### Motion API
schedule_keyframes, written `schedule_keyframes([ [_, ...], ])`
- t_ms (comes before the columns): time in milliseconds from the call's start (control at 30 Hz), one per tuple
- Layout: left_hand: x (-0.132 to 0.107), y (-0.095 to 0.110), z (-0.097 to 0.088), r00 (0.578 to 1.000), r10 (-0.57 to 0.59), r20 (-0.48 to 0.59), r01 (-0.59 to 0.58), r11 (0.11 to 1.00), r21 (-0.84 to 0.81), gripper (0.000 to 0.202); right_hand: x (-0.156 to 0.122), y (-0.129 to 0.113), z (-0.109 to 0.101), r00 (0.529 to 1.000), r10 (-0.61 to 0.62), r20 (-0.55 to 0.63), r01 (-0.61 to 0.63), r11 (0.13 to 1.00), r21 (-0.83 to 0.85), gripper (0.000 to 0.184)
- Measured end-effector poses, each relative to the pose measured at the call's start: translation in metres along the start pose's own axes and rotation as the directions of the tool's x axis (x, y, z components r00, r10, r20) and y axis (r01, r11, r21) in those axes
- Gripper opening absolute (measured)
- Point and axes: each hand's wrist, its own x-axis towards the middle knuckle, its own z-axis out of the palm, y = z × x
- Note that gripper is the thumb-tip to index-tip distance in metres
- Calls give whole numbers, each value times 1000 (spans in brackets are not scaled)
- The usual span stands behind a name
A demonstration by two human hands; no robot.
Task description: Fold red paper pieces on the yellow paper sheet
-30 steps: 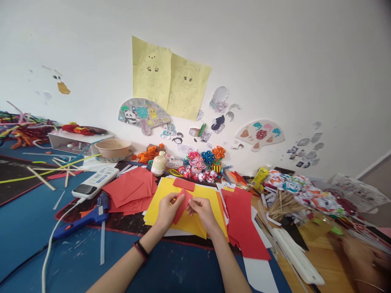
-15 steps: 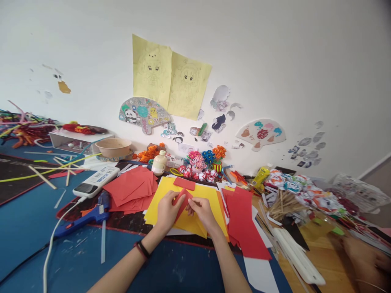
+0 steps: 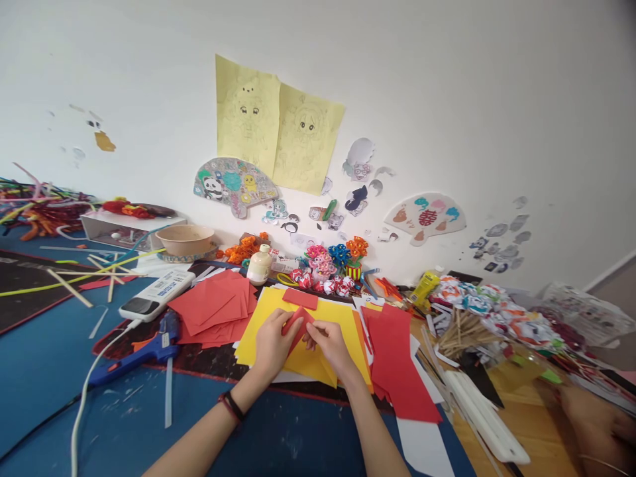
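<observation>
Between my two hands is a small piece of red paper (image 3: 299, 324), raised over yellow sheets (image 3: 342, 324). My left hand (image 3: 273, 341) is closed on its left side, thumb on top. At its right edge my right hand (image 3: 328, 341) pinches the paper with curled fingers. Part of the red paper is hidden behind the fingers. A folded red paper piece (image 3: 300, 299) lies flat on the yellow sheets just beyond my hands. Red paper squares (image 3: 213, 308) are fanned in a pile to the left, and longer red sheets (image 3: 397, 364) lie to the right.
A blue glue gun (image 3: 144, 358) and a white power strip (image 3: 156, 295) with a cable lie left. A cream bottle (image 3: 259, 265) and pipe-cleaner flowers (image 3: 320, 260) stand at the back. Right are wooden sticks (image 3: 460, 338), a white tool (image 3: 484, 417) and another person's hand (image 3: 596, 424).
Almost nothing differs. Both my hands keep their grip on the red paper in nearly the same place.
</observation>
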Motion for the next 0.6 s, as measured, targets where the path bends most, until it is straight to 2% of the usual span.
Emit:
schedule_keyframes([
  [67, 3, 0, -1, 999, -18, 41, 20, 998, -64, 33, 0, -2, -1, 1000, -7, -18, 7, 1000, -5, 38],
  [133, 6, -1, -3, 988, -53, 146, 87, 968, -234, 34, -1, -4, -3, 1000, -8, -20, 7, 1000, -6, 38],
  [233, 11, -4, -6, 937, -114, 329, 279, 813, -511, 37, -1, -4, -6, 1000, 8, -17, -8, 1000, 1, 36],
  [333, 13, -7, -8, 888, -142, 437, 410, 673, -615, 36, -3, -4, -7, 1000, 14, -16, -14, 1000, -1, 34],
  [467, 12, -8, -9, 864, -139, 483, 456, 624, -635, 33, -4, -4, -8, 1000, 18, 12, -18, 1000, -24, 32],
  [600, 11, -12, -6, 879, -165, 447, 439, 644, -627, 37, -4, -6, -6, 999, 5, 42, -3, 999, -49, 33],
])
